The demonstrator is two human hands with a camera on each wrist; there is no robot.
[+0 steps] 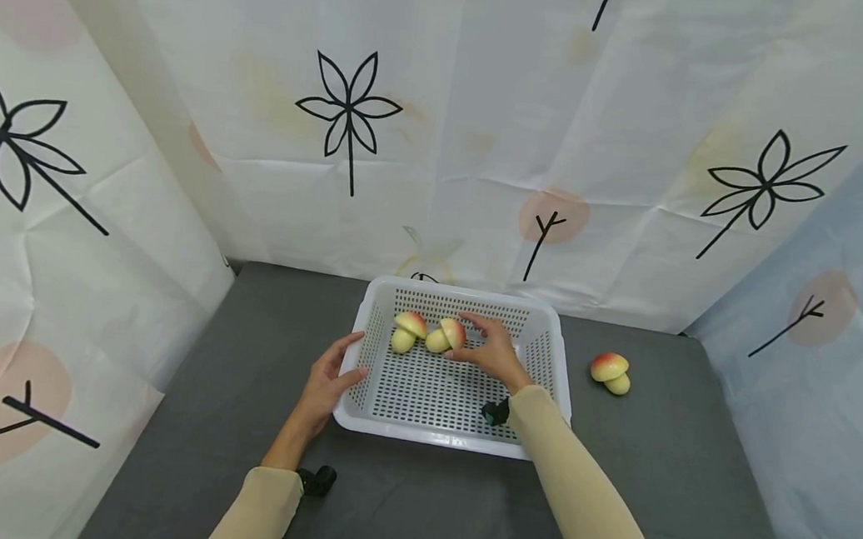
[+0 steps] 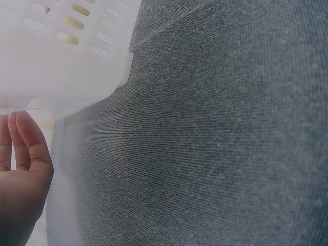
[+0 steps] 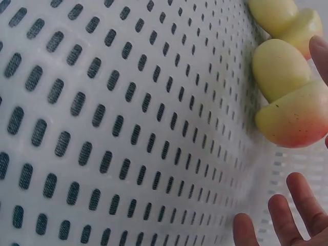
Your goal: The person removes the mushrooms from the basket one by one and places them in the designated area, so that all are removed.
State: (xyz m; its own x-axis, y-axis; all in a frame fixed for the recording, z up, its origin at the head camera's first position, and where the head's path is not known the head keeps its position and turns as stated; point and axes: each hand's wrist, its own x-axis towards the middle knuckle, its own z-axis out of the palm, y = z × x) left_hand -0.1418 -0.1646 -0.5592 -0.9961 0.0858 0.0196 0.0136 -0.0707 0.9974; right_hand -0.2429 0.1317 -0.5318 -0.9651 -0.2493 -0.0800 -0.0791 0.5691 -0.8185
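Grey tabletop (image 1: 415, 510), printed curtains (image 1: 441, 136); left fingers (image 1: 339, 349) round basket rim (image 1: 435, 438), right fingers (image 1: 482, 320) round mushroom (image 1: 452, 333).

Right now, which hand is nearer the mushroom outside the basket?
Right. The right hand is inside the basket, left of that mushroom; the left hand is farther, at the basket's left rim.

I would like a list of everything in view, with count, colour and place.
perforated basket: one, white, middle of the view
toy mushrooms: two, yellow and red, inside basket
loose toy mushroom: one, yellow and red, right of basket
table: one, dark grey, under basket
patterned curtain: count unclear, mostly whitish, around table
wrist cameras: two, black, one per wrist
sleeves: two, beige, on the arms
left grip: one, bare, at basket's left rim
right grip: one, bare, at basket's right-hand mushroom
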